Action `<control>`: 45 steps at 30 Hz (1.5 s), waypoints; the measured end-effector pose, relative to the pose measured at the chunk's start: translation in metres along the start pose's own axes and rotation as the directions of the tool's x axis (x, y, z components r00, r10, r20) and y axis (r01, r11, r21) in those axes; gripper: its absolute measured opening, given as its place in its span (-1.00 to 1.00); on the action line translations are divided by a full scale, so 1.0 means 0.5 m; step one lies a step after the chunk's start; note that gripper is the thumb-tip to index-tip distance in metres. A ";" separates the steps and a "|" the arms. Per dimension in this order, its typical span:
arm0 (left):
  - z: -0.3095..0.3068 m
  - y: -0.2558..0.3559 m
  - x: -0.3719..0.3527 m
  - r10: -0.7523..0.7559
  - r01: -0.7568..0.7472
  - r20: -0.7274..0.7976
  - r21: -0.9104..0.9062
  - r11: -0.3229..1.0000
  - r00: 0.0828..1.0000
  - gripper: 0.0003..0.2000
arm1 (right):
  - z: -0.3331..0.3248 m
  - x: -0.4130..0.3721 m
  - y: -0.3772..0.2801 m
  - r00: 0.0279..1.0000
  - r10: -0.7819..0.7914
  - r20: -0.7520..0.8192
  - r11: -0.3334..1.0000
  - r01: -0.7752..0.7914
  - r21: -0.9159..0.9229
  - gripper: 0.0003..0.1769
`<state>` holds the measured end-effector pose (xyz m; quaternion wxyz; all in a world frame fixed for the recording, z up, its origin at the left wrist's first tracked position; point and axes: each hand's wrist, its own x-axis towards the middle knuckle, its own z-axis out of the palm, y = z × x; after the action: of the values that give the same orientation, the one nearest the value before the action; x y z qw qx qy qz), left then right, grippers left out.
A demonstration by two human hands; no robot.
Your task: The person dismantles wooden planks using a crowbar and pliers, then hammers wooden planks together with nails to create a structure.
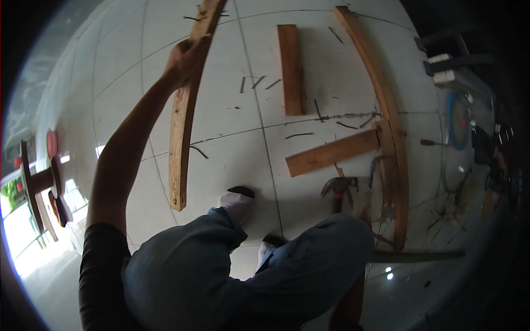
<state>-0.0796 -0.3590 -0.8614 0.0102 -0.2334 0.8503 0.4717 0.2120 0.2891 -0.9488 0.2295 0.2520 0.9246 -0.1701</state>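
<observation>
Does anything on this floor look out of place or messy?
Yes: loose nails lie scattered over the tiled floor around the short board, some bent, near a socked foot. The left hand grips a plank nearby.

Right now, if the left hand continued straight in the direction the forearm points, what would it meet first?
Beyond the wooden plank that the left hand grips, probably only tiled floor with loose nails; depth is unclear.

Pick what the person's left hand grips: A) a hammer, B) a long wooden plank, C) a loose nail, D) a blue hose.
B: the left hand is closed around the long wooden plank, while the hammer sits apart from it, near the other knee.
</observation>
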 end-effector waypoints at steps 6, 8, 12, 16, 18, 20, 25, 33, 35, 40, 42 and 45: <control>0.069 0.017 -0.021 -0.134 0.170 -0.275 0.109 0.979 0.952 -0.18 | -0.039 -0.001 -0.091 0.999 0.043 0.004 0.999 -0.043 0.022 -0.28; 0.075 -0.027 0.006 -0.154 0.182 -0.268 0.081 0.980 0.951 -0.16 | -0.050 -0.020 -0.103 0.997 0.077 -0.012 0.997 -0.076 0.023 -0.28; 0.049 -0.032 0.048 -0.141 0.180 -0.263 0.128 0.975 0.955 -0.17 | -0.049 -0.008 -0.084 0.996 0.082 -0.044 0.995 -0.084 -0.062 -0.28; 0.030 0.008 0.145 -0.210 0.206 -0.396 -0.053 0.977 0.894 -0.12 | -0.026 0.003 -0.071 0.994 0.068 -0.088 0.998 -0.068 -0.002 -0.26; 0.033 0.038 0.150 -0.217 0.236 -0.434 -0.009 0.972 0.874 -0.12 | -0.015 0.004 -0.063 0.994 0.064 -0.084 0.998 -0.064 0.013 -0.25; 0.060 0.034 0.128 -0.238 0.245 -0.412 -0.037 0.969 0.879 -0.16 | -0.007 0.008 -0.054 0.995 0.078 -0.068 0.997 -0.077 0.007 -0.23; 0.158 -0.037 0.047 -0.316 0.265 -0.468 -0.172 0.949 0.825 -0.25 | 0.013 0.019 -0.033 0.995 -0.004 -0.103 0.997 0.012 0.079 -0.18; 0.209 -0.099 -0.035 -0.441 0.407 -0.270 -0.174 0.897 0.856 -0.26 | 0.014 0.020 -0.054 0.997 0.062 -0.042 0.996 -0.059 0.069 -0.20; 0.224 -0.099 -0.044 -0.433 0.405 -0.315 -0.154 0.901 0.844 -0.27 | 0.012 0.016 -0.062 0.996 0.090 -0.031 0.994 -0.087 0.063 -0.20; 0.233 -0.113 -0.033 -0.266 0.310 -0.270 0.136 0.941 0.925 -0.26 | 0.024 0.038 -0.036 0.990 0.141 -0.006 0.990 -0.141 0.012 -0.23; 0.199 -0.081 -0.040 -0.305 0.322 -0.106 0.246 0.914 0.947 -0.24 | 0.033 0.036 -0.032 0.985 0.173 -0.029 0.984 -0.172 0.044 -0.24; 0.176 -0.080 -0.024 -0.379 0.321 0.074 0.396 0.860 0.923 -0.25 | 0.130 0.101 0.118 0.996 0.090 0.019 0.986 -0.091 0.138 -0.25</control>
<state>-0.0705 -0.3011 -0.9394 0.2040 -0.3419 0.8648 0.3059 0.2271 0.3288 -1.0406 0.2247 0.3080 0.8967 -0.2248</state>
